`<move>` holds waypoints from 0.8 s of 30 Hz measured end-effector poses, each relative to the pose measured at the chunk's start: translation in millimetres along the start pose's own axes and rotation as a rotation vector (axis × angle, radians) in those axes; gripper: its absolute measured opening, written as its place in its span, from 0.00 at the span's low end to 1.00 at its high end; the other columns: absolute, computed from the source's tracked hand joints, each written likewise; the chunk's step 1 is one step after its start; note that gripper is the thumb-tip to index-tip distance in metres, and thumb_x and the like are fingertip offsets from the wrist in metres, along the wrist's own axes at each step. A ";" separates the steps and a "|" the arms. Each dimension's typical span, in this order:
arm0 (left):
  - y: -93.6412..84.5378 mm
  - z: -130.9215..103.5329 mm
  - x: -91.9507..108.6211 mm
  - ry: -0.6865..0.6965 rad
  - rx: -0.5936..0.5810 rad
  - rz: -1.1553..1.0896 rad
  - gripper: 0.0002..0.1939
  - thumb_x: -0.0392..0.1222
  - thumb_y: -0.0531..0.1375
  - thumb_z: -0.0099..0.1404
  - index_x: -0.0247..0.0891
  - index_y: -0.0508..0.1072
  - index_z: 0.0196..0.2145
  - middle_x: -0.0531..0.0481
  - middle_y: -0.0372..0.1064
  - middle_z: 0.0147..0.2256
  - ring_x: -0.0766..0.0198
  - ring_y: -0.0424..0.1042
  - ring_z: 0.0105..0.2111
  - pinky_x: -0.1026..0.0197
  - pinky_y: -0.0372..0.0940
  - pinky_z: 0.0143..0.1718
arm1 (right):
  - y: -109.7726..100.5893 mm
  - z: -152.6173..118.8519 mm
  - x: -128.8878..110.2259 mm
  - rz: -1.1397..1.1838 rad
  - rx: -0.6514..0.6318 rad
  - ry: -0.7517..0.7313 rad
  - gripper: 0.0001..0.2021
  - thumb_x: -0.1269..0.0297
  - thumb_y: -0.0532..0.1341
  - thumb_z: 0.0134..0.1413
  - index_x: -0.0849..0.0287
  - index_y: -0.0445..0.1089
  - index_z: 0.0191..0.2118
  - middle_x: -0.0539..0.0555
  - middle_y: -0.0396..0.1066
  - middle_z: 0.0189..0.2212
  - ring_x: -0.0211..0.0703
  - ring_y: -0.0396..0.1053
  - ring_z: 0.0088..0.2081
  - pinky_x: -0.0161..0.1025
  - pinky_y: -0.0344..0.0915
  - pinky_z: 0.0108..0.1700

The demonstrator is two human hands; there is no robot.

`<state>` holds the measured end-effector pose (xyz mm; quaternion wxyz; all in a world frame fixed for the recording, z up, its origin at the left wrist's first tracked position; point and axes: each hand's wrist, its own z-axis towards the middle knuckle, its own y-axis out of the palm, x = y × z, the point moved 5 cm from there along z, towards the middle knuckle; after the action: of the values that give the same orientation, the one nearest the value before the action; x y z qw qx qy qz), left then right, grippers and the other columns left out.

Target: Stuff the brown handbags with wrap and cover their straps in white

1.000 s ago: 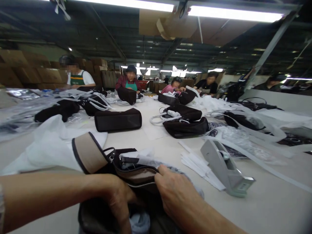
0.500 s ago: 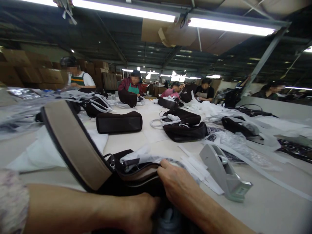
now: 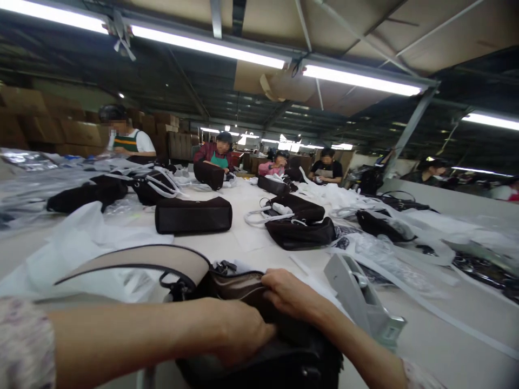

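A dark handbag point(image 3: 320, 351) lies close in front of me, its zipped opening spread. My right hand point(image 3: 287, 294) pinches the bag's far edge, thumb and fingers bent over the brown lining. Across the opening reaches my left hand point(image 3: 243, 329), its fingertips out of sight inside the bag. A beige panel with a dark zipper edge point(image 3: 162, 256) arches out to the left of the bag. Beside that panel, metal rings and a dark strap end point(image 3: 178, 286) show. White tissue paper point(image 3: 93, 270) lies under and behind the panel.
A grey tape dispenser point(image 3: 360, 294) stands right of my right hand. Farther back lie a dark bag point(image 3: 193, 216) and another with white-wrapped handles point(image 3: 300, 229). Plastic wrapping point(image 3: 385, 254) covers the right side. Several co-workers sit across the table, one in a green apron point(image 3: 219, 160).
The beige zippered panel, which stood up steeply, now curves low to the left. My left hand has risen and more of the bag's front shows. My right hand keeps its grip on the edge.
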<state>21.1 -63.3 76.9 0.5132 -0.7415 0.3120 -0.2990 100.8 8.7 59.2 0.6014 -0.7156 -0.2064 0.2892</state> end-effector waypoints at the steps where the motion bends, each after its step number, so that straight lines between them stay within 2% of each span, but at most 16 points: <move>1: -11.6 -6.9 -4.0 -0.012 -0.032 0.097 0.17 0.29 0.64 0.58 0.32 0.79 0.46 0.41 0.81 0.34 0.50 0.79 0.30 0.59 0.70 0.26 | -0.3 2.1 6.0 0.011 -0.001 -0.021 0.07 0.72 0.58 0.57 0.63 0.75 0.34 0.59 0.76 0.38 0.45 0.72 0.40 0.34 0.60 0.38; 3: -33.9 -20.6 -15.1 -0.065 -0.059 0.223 0.09 0.32 0.60 0.63 0.32 0.81 0.38 0.38 0.81 0.34 0.48 0.79 0.33 0.56 0.71 0.29 | 0.0 6.2 16.0 0.028 -0.005 -0.064 0.05 0.71 0.60 0.57 0.61 0.74 0.33 0.56 0.75 0.37 0.43 0.71 0.39 0.32 0.60 0.37; 5: -49.3 -31.5 -30.8 -0.174 -0.066 0.250 0.09 0.36 0.60 0.65 0.34 0.82 0.35 0.38 0.80 0.32 0.48 0.79 0.34 0.56 0.70 0.31 | 0.7 9.8 23.0 0.036 -0.007 -0.107 0.05 0.69 0.62 0.58 0.60 0.74 0.32 0.54 0.75 0.36 0.41 0.70 0.38 0.31 0.60 0.37; 7: -53.7 -37.6 -47.3 -0.279 -0.093 0.246 0.09 0.40 0.62 0.63 0.36 0.82 0.36 0.40 0.81 0.33 0.49 0.79 0.35 0.58 0.70 0.32 | 0.3 12.5 27.1 0.040 -0.004 -0.139 0.05 0.68 0.63 0.58 0.61 0.74 0.32 0.54 0.74 0.36 0.41 0.69 0.38 0.31 0.60 0.38; 9: -50.2 -37.2 -58.7 -0.304 -0.101 0.230 0.11 0.40 0.63 0.62 0.37 0.82 0.41 0.39 0.81 0.36 0.48 0.79 0.38 0.58 0.70 0.36 | -3.0 13.7 28.9 0.050 0.002 -0.158 0.04 0.68 0.64 0.58 0.62 0.74 0.33 0.54 0.72 0.36 0.41 0.68 0.37 0.33 0.60 0.39; 12: -39.5 -29.1 -69.3 -0.291 -0.084 0.207 0.26 0.41 0.65 0.61 0.33 0.74 0.56 0.33 0.76 0.49 0.44 0.75 0.49 0.52 0.68 0.50 | -15.3 11.1 30.6 0.102 0.000 -0.176 0.03 0.71 0.64 0.58 0.64 0.75 0.35 0.55 0.72 0.37 0.42 0.68 0.39 0.36 0.62 0.44; 15: -28.7 -20.1 -81.4 -0.337 -0.125 0.094 0.44 0.43 0.67 0.57 0.32 0.57 0.68 0.29 0.63 0.62 0.42 0.67 0.59 0.49 0.60 0.59 | -37.0 -2.3 36.3 0.200 0.016 -0.181 0.05 0.73 0.62 0.59 0.63 0.76 0.40 0.55 0.72 0.42 0.43 0.68 0.46 0.38 0.61 0.53; 16: -26.7 -17.8 -85.5 -0.351 -0.140 0.059 0.47 0.43 0.67 0.57 0.34 0.53 0.69 0.30 0.60 0.64 0.43 0.65 0.60 0.49 0.59 0.60 | -46.8 -11.4 38.8 0.244 0.054 -0.183 0.06 0.73 0.61 0.61 0.63 0.75 0.41 0.55 0.72 0.45 0.43 0.67 0.50 0.39 0.60 0.56; 18: -27.8 -13.5 -90.4 -0.327 -0.126 0.023 0.46 0.44 0.64 0.59 0.37 0.50 0.70 0.34 0.59 0.65 0.47 0.65 0.61 0.50 0.58 0.61 | -67.7 -39.9 43.1 0.419 0.182 -0.211 0.07 0.72 0.60 0.62 0.64 0.74 0.42 0.57 0.72 0.48 0.43 0.66 0.55 0.41 0.60 0.58; 20: -33.8 -10.9 -91.8 -0.282 -0.076 0.011 0.41 0.44 0.60 0.62 0.37 0.51 0.69 0.39 0.60 0.65 0.51 0.65 0.60 0.49 0.57 0.61 | -80.5 -81.0 52.1 0.685 0.310 -0.197 0.07 0.68 0.60 0.62 0.65 0.73 0.42 0.57 0.73 0.48 0.44 0.70 0.52 0.42 0.66 0.53; 22: -38.8 -9.3 -93.3 -0.281 -0.058 0.010 0.36 0.45 0.56 0.65 0.38 0.53 0.68 0.42 0.59 0.65 0.54 0.64 0.61 0.48 0.54 0.63 | -72.0 -129.3 69.6 0.929 0.373 -0.088 0.09 0.63 0.61 0.63 0.63 0.73 0.42 0.57 0.74 0.46 0.42 0.74 0.44 0.40 0.71 0.46; 24: -38.6 -6.1 -97.0 -0.296 -0.081 0.032 0.35 0.49 0.54 0.65 0.39 0.55 0.68 0.46 0.58 0.66 0.54 0.62 0.62 0.49 0.52 0.64 | -37.3 -180.3 94.3 1.031 0.380 0.105 0.12 0.57 0.62 0.62 0.62 0.74 0.43 0.56 0.76 0.42 0.41 0.76 0.40 0.39 0.72 0.44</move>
<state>-38.4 18.7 103.3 0.5281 -0.7925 0.2565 -0.1655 292.7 -57.2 99.9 0.5100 -0.6163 0.2570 0.5423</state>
